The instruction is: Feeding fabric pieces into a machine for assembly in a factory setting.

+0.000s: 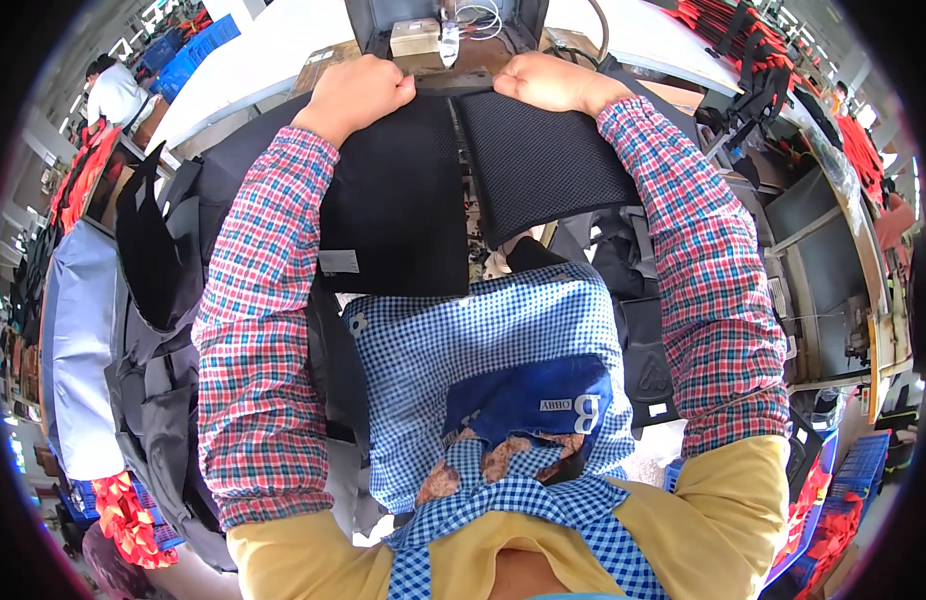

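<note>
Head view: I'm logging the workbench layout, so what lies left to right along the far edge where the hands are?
Left hand clenched on smooth black fabric panel → beige box-shaped machine part → right hand on black mesh fabric panel.

Light: bright, even, from overhead
Shadows: soft, faint
Glare: white worktop (263, 60) washed out
Edges: fisheye bending, dark rim
Focus: sharp centre

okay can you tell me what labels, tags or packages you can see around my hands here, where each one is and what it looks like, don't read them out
Fabric label: small grey rectangle sewn at the lower left edge of the black padded panel under the left hand.
Patch: white lettering on the dark blue fabric piece against the checked apron.
Tag: small white rectangle on black strapping beside the right sleeve.
Box: small beige block on the machine, beyond both hands.
</note>
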Motion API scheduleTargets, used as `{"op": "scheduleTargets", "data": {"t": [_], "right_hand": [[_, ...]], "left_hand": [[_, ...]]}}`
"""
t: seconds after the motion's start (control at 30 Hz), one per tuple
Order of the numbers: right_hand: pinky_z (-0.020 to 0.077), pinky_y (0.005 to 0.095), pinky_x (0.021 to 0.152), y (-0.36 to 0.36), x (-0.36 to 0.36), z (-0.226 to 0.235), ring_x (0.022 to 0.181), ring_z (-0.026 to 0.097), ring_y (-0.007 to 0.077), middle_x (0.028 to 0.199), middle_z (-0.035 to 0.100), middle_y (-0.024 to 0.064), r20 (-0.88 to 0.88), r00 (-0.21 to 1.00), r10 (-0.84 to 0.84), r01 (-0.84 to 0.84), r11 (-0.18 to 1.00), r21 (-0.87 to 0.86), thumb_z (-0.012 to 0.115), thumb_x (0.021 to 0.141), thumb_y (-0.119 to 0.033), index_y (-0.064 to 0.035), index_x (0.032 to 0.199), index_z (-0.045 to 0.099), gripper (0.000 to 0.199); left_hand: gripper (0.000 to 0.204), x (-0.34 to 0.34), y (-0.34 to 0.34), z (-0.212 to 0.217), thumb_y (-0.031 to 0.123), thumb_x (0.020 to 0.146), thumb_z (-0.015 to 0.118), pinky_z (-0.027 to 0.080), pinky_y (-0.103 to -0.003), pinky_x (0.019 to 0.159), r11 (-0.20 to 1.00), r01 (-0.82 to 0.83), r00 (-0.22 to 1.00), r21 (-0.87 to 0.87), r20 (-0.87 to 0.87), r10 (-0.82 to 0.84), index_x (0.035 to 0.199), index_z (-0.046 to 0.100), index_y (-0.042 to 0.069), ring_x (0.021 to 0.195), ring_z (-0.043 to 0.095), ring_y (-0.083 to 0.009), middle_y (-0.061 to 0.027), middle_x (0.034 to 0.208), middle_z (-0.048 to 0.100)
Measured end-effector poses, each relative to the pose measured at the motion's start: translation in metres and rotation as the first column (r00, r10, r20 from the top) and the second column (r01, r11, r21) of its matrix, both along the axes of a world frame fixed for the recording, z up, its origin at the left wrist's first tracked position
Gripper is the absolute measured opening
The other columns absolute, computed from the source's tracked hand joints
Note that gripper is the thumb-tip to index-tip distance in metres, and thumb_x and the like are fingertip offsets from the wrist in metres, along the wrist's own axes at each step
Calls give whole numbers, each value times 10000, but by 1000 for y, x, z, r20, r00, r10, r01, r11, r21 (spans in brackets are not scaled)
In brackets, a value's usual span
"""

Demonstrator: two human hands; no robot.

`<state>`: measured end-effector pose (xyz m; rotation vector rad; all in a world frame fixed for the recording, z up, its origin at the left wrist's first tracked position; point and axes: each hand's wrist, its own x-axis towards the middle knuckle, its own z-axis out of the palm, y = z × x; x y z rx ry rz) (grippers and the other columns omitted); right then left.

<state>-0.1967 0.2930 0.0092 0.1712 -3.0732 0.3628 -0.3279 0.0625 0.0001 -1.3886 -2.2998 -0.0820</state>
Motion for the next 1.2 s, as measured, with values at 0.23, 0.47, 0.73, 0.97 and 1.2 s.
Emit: {"op": "scheduleTargets", "data": {"t": [0.23,0.47,0.73,0.97,1.2], "right_hand": [[475,386,876,18,-17,1,900,644,330,960,675,196,-63,997,-33,33,999,-1,430,963,-327,-1,982,678,410],[479,387,865,15,-22,8,869,646,316,923,674,187,-115,992,-54,56,998,11,414,980,-364,-6,976,683,447],[478,393,884,38,-39,-5,883,642,340,939,675,184,-217,975,-41,67,991,113,422,976,-385,-15,991,679,451],[493,457,849,24,-24,-4,927,643,415,927,665,265,-440,881,174,-139,984,113,442,932,-335,28,889,686,439],[475,390,896,119,-10,8,913,656,320,985,685,186,-190,968,-161,189,972,142,409,970,-349,-19,1019,681,430]], "left_hand": [[434,-19,13,5,397,904,467,542,-451,726,1000,-14,996,28,93,11,774,720,69,765,668,-342,-147,772,687],[426,-48,16,2,415,903,498,517,-422,723,996,18,993,82,118,-28,760,681,58,724,642,-354,-160,739,660],[443,-52,28,12,412,917,441,534,-438,774,1000,2,999,11,38,-3,820,717,80,775,666,-322,-126,804,692],[423,-74,30,2,432,913,490,514,-419,707,998,-16,1000,58,24,14,812,699,79,747,653,-338,-154,762,667],[448,-117,-10,24,419,924,469,511,-443,813,981,-101,993,163,82,89,852,727,60,857,665,-358,-186,857,692]]}}
